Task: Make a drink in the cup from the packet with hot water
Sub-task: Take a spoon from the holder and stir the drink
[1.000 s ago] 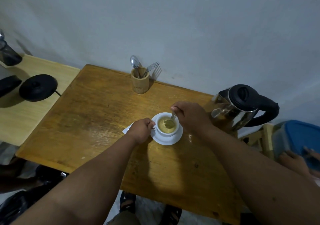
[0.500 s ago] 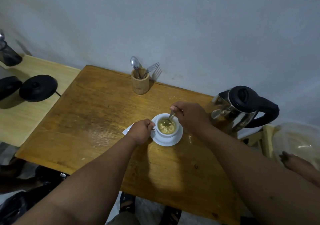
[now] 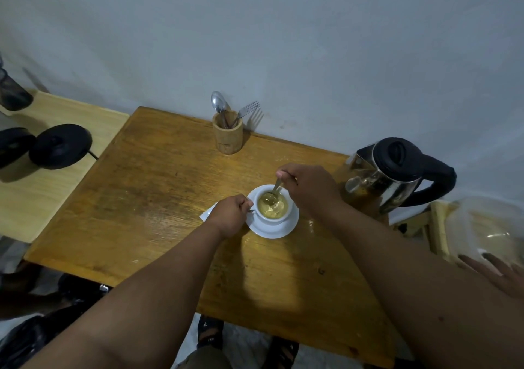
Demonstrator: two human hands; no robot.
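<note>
A white cup (image 3: 274, 217) full of pale brown drink stands on a white saucer (image 3: 279, 230) in the middle of the wooden table (image 3: 158, 198). My left hand (image 3: 230, 215) pinches the cup's handle on its left side. My right hand (image 3: 307, 188) holds a metal spoon (image 3: 271, 195) whose bowl sits in the drink near the far left of the cup. A white packet corner (image 3: 206, 215) pokes out from under my left hand. The steel kettle (image 3: 388, 175) with a black lid and handle stands to the right of the cup.
A wooden holder (image 3: 227, 136) with a spoon and a fork stands at the table's back edge by the wall. A black round kettle base (image 3: 60, 146) lies on the lighter side table at left. Another person's hand (image 3: 499, 276) rests by a clear container (image 3: 487, 226) at right.
The spoon has moved round inside the cup, from its middle to the far left. At right, the blue lid is gone from the container and the other person's hand has shifted.
</note>
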